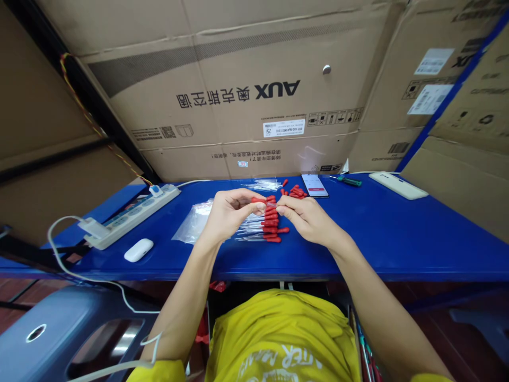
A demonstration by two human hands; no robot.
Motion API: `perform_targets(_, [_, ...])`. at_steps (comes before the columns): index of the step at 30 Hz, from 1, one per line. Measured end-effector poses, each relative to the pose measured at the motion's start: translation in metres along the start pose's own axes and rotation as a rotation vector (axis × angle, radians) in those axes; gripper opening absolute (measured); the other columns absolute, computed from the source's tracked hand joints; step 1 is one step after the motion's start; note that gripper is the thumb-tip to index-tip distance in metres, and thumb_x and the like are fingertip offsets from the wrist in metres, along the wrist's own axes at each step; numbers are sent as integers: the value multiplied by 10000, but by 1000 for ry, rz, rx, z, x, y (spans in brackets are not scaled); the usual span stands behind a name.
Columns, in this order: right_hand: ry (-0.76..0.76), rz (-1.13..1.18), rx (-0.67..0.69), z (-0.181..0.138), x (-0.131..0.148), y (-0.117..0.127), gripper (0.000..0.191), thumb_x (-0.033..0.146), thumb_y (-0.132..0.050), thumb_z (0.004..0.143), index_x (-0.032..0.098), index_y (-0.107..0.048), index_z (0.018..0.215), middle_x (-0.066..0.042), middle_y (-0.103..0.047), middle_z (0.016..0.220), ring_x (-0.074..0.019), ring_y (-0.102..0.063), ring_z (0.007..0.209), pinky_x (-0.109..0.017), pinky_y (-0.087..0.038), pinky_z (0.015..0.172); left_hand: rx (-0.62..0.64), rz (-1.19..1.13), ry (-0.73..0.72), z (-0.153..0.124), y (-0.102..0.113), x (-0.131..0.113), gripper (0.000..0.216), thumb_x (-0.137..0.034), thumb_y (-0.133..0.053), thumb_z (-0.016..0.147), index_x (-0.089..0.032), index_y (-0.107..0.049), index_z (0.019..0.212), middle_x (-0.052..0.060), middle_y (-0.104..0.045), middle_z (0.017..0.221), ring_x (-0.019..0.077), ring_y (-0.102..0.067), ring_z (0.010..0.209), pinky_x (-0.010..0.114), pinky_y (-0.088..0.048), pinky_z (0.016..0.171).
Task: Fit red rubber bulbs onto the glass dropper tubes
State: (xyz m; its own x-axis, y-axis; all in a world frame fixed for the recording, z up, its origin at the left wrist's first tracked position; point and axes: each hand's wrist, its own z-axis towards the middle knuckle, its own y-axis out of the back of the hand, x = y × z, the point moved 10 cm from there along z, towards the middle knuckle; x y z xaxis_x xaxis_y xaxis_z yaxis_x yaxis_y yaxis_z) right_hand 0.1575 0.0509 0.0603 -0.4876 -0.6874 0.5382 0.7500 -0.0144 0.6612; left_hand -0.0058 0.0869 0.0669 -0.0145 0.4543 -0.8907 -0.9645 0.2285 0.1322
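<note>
My left hand [230,212] is closed in a pinch on a red rubber dropper bulb [258,200] above the middle of the table. Close beside it, my right hand [304,217] pinches a thin, clear tube-like piece [272,204] that spans the small gap between the hands. Below both hands lies a row of droppers [254,227], thin clear tubes pointing left with red bulbs at their right ends. Behind the hands are loose red bulbs [296,191] and a pile of thin tubes [264,184].
A clear plastic bag [193,223] lies left of the droppers. Behind are a phone [315,185], a green-handled screwdriver [350,181] and a pale phone case [397,185]. A white earbud case [139,250] and power strip [131,217] with cables occupy the left. Cardboard [238,63] walls the back.
</note>
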Motion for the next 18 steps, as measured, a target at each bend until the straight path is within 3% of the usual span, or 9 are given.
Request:
perform_targets(5, [-17,165,83,2,0,-10,330,401,-461,1119,220,-573,867,18,-566,738,-150,-504,663,-271,-373,654,88,42,-37,-4,-15,-3,286,-423,-950,772,-168,-840,839,48,-786,703,169,-741,621,274,-642,631])
perform_targets(9, [-5,150,25,3,5,-5,370,409,-465,1120,217,-566,820,19,-562,718,-143,-498,634,-275,-355,632,57,-10,-36,-4,-25,1,326,-459,-943,774,-163,-827,849,52,-789,722,190,-761,650,302,-661,655])
perform_targets(11, [-11,105,-14,3,5,2,370,422,-473,1120,217,-596,838,13,-600,721,-145,-514,627,-278,-358,634,41,-46,-19,-3,-26,4,356,-460,-942,772,-166,-827,937,55,-806,786,202,-785,704,316,-675,701])
perform_targets(15, [-22,-5,-74,0,-1,15,303,424,-513,1111,227,-692,965,-9,-702,791,-160,-579,649,-287,-383,666,62,-69,7,1,-15,5,596,-413,-941,781,-208,-734,1302,34,-812,864,187,-790,759,295,-671,739])
perform_targets(18, [-45,-56,-116,-1,-9,21,271,445,-571,1087,238,-717,989,11,-665,702,-154,-531,574,-294,-352,618,29,-55,18,2,-2,4,394,-497,-830,901,-173,-747,1108,26,-766,746,157,-743,641,260,-632,631])
